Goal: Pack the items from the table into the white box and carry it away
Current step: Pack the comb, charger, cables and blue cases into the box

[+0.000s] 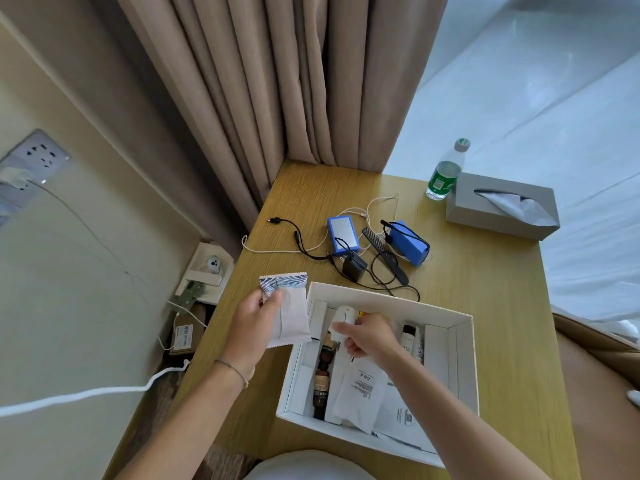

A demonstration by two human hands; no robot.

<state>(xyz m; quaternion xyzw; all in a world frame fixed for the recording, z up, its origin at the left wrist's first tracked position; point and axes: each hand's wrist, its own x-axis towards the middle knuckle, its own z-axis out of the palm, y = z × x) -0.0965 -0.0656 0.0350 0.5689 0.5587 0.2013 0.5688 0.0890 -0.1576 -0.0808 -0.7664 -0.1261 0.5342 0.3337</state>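
The open white box (464,368) sits on the wooden table (485,306) in front of me. Inside it lie brown bottles (323,372), white sachets (360,393) and papers. My left hand (254,320) holds a white sachet with a striped top (289,306) just left of the box's far corner. My right hand (369,336) is inside the box, fingers closed on a small white bottle (343,318). Beyond the box lie a blue power bank (343,234), a black comb (384,254), a black charger (354,266) with cables, and a blue block (410,242).
A grey tissue box (502,206) and a water bottle (446,171) stand at the table's far right, beside a white bed (554,98). Curtains (259,81) hang behind. A wall with sockets (38,157) and cables is on the left.
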